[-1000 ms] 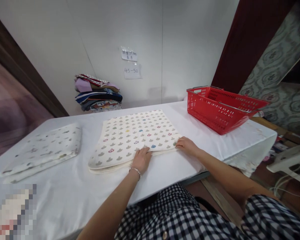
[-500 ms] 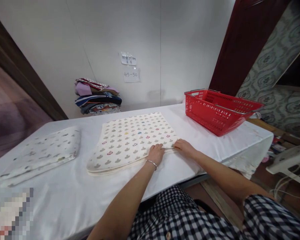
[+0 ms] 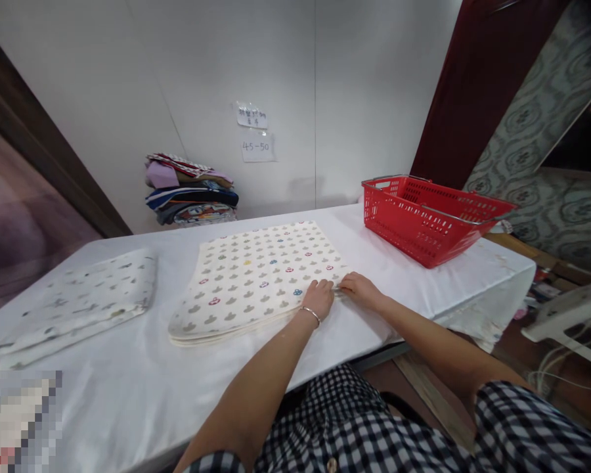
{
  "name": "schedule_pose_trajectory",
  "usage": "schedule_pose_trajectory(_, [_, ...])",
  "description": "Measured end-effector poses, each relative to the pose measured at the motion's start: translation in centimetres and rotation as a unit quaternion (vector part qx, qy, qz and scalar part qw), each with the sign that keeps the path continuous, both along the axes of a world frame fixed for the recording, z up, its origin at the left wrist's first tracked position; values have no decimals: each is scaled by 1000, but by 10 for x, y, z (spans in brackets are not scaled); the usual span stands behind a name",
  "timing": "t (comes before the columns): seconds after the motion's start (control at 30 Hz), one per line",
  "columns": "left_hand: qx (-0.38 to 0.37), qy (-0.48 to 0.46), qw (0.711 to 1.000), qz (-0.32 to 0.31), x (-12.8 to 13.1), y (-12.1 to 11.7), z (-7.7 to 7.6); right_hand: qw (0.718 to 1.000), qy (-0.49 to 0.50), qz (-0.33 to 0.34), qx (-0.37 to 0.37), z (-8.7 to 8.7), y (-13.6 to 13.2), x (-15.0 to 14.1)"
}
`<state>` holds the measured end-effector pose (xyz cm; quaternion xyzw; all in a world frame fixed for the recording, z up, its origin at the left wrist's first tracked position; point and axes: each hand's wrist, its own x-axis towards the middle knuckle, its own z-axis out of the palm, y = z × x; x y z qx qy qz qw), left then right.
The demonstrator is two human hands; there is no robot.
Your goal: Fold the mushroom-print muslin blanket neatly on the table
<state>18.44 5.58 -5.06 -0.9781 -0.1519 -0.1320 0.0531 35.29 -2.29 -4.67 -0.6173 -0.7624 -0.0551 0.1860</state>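
Observation:
A cream folded blanket (image 3: 256, 276) printed with grey, red, blue and yellow motifs lies flat in front of me, its layers showing along the near edge. My left hand (image 3: 319, 299), with a silver bracelet at the wrist, rests on that edge close to the right corner, fingers laid over the top layer. Just to its right, my right hand (image 3: 360, 290) pinches the near right corner between thumb and fingers. The fingertips of the two hands almost meet. The undersides of the fingers are partly hidden.
A second folded cloth (image 3: 88, 295), white with dark prints, lies at the left of the white-covered table (image 3: 128, 407). At the back right stands a red basket (image 3: 423, 226). Folded fabrics (image 3: 192, 190) are stacked by the wall, below paper labels (image 3: 257, 146).
My left hand has slid right along the blanket's near edge, closer to my right hand, uncovering a blue motif. My right hand stays at the corner, shifted very slightly.

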Motion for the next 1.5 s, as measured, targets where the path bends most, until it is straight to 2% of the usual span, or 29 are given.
schedule_pose_trajectory(0.1, [-27, -30, 999, 23, -5, -2, -4, 1000, 4, 5, 5, -1, -2, 2])
schedule_pose_trajectory(0.2, [-83, -63, 994, 38, -13, -5, -6, 1000, 0, 24, -3, -3, -8, 3])
schedule_pose_trajectory(0.33, [-134, -76, 987, 54, -17, -8, -4, 999, -14, 45, -19, -1, -18, 0])
schedule_pose_trajectory(0.57, [-167, -87, 979, 78, -14, -12, 3, 999, -34, 19, -35, 6, -24, -10])
schedule_pose_trajectory(0.8, [-171, -85, 974, 120, -11, -9, 3, 1000, 3, 19, -21, 3, -19, -9])
schedule_pose_trajectory(0.93, [-161, -67, 976, 131, -8, -6, 3, 1000, -9, -21, -9, -2, -15, -6])
schedule_pose_trajectory(1.07, [-149, -51, 981, 118, -8, -7, 2, 998, -55, -41, -9, -5, -15, -4])
schedule_pose_trajectory(1.27, [-127, -26, 989, 65, -13, -12, -2, 996, -78, -47, -10, 1, -27, -5])
schedule_pose_trajectory(1.5, [-68, -52, 995, 47, -13, -8, -7, 995, -89, -37, -28, 1, -27, -1])
